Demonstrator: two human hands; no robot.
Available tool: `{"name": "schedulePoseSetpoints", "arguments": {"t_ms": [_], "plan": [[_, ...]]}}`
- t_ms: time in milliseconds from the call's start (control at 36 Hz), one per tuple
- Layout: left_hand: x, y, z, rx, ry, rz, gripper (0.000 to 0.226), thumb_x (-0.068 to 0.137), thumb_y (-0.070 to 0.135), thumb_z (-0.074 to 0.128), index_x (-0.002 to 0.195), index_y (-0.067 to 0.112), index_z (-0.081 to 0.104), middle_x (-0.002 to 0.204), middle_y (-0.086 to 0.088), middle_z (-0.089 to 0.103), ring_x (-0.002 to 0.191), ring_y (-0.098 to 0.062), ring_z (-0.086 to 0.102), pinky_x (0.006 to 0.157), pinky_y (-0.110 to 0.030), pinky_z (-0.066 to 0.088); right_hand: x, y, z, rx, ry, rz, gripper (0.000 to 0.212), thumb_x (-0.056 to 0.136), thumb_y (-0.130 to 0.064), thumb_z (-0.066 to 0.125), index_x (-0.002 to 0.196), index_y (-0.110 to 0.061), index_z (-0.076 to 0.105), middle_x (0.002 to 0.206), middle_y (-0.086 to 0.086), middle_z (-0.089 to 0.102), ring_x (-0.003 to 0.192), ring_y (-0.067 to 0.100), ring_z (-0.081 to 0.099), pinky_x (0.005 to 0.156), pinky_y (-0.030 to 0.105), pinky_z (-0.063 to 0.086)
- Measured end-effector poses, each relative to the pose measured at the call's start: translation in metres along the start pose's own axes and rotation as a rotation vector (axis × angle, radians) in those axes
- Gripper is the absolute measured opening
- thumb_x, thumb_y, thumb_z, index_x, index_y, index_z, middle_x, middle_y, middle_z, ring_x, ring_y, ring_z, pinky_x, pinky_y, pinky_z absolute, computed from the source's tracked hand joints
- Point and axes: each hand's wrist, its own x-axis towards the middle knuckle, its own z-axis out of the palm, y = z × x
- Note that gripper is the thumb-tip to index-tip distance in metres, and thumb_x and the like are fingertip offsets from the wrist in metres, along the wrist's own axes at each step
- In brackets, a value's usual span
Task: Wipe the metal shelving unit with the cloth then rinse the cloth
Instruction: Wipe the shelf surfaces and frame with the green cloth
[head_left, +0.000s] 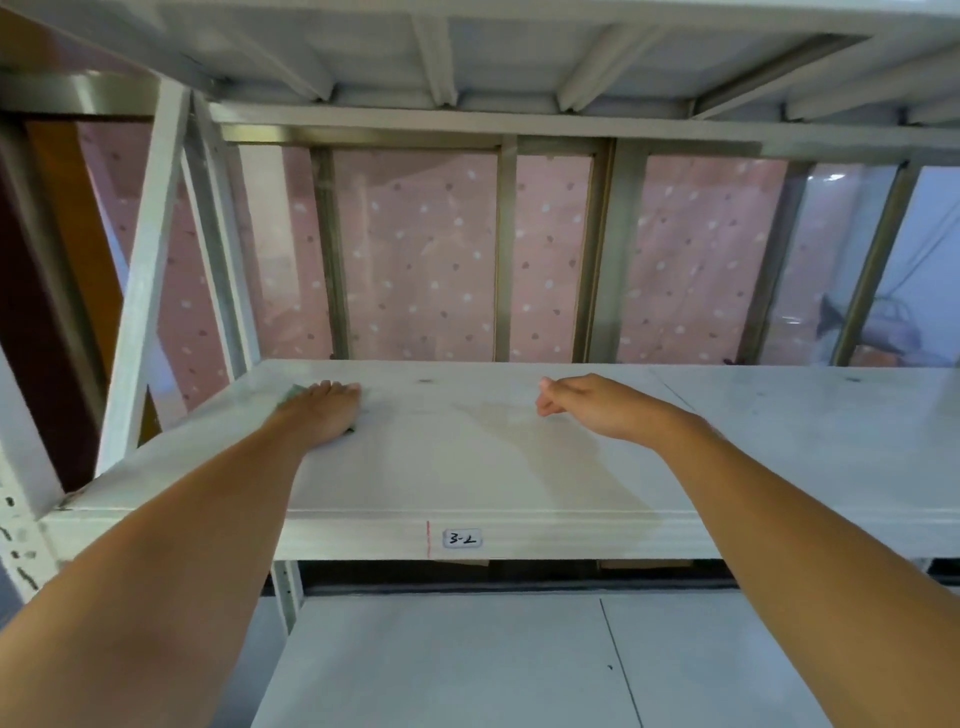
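Wiping the middle shelf

Pressing flat, the left hand (323, 411) pins a green cloth (291, 393) to the white metal shelf (467, 467) near its left rear corner. The right hand (587, 402) hovers loosely curled, holding nothing, above a damp streak (545, 441).

The shelf (519, 467) is painted white metal, matt and smooth (faintly smudged mid-surface). Green cloth (292, 393) looks soft. Paper label (462, 539) sits matt.

head: single view | faces forward, tilted down | close over shelf (519, 467) | wide-angle
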Motion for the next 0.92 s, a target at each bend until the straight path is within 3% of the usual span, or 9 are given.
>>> {"name": "schedulePoseSetpoints", "arguments": {"t_ms": [139,250,417,472,556,750,917], "plan": [[0.006,0.078,-0.01,0.01,-0.011,0.044,0.054,0.091,0.013,0.039,0.145,0.009,0.035,0.143,-0.021,0.044,0.134,-0.036,0.043,0.113,-0.051,0.032,-0.024,0.035,-0.032,-0.005,0.018,0.04,0.061,0.095,-0.073,0.028,0.115,-0.033,0.07,0.117,-0.019,0.069,0.118,0.01,0.058,0.109,0.037,0.038],[0.01,0.149,-0.016,-0.007,-0.016,0.076,0.059,0.095,0.016,0.039,0.153,0.011,0.027,0.157,-0.02,0.03,0.144,-0.035,0.032,0.119,-0.05,0.024,-0.045,0.077,-0.065,-0.029,0.077,0.082,0.062,0.092,-0.077,0.027,0.11,-0.036,0.07,0.115,-0.021,0.068,0.117,0.011,0.059,0.111,0.041,0.039],[0.027,0.242,-0.019,-0.094,-0.05,0.097,0.063,0.095,0.026,0.021,0.157,0.017,0.015,0.164,-0.015,0.014,0.151,-0.033,0.018,0.121,-0.053,0.013,-0.08,0.137,-0.107,-0.158,0.201,0.159,0.063,0.103,-0.06,0.025,0.137,-0.018,0.059,0.145,0.004,0.054,0.134,0.027,0.048,0.112,0.043,0.035],[0.031,0.273,-0.02,-0.102,-0.054,0.108,0.065,0.093,0.027,0.02,0.158,0.017,0.014,0.165,-0.015,0.014,0.151,-0.034,0.018,0.121,-0.054,0.014,-0.086,0.159,-0.117,-0.27,0.219,0.19,0.056,0.107,-0.047,0.027,0.138,-0.009,0.054,0.146,0.013,0.052,0.13,0.032,0.049,0.108,0.042,0.039],[0.033,0.32,-0.024,-0.116,-0.061,0.139,0.071,0.088,0.028,0.021,0.157,0.015,0.016,0.163,-0.018,0.016,0.15,-0.036,0.019,0.12,-0.054,0.016,-0.088,0.194,-0.13,-0.351,0.213,0.228,0.045,0.107,-0.037,0.033,0.138,-0.011,0.053,0.145,0.011,0.052,0.128,0.031,0.049,0.104,0.039,0.041],[0.038,0.406,-0.025,-0.231,-0.114,0.111,0.08,0.082,0.037,0.012,0.157,0.01,0.015,0.164,-0.019,0.012,0.15,-0.036,0.014,0.122,-0.051,0.011,-0.111,0.246,-0.159,-0.396,0.243,0.243,0.043,0.104,-0.036,0.04,0.14,-0.015,0.05,0.143,0.007,0.053,0.127,0.028,0.051,0.099,0.036,0.041],[0.037,0.465,-0.03,-0.3,-0.089,0.085,0.079,0.082,0.042,0.009,0.155,0.014,0.022,0.163,-0.017,0.017,0.149,-0.036,0.018,0.121,-0.052,0.011,-0.153,0.289,-0.191,-0.357,0.289,0.224,0.041,0.105,-0.038,0.04,0.138,-0.019,0.054,0.144,0.004,0.053,0.129,0.026,0.05,0.107,0.037,0.04]]}}
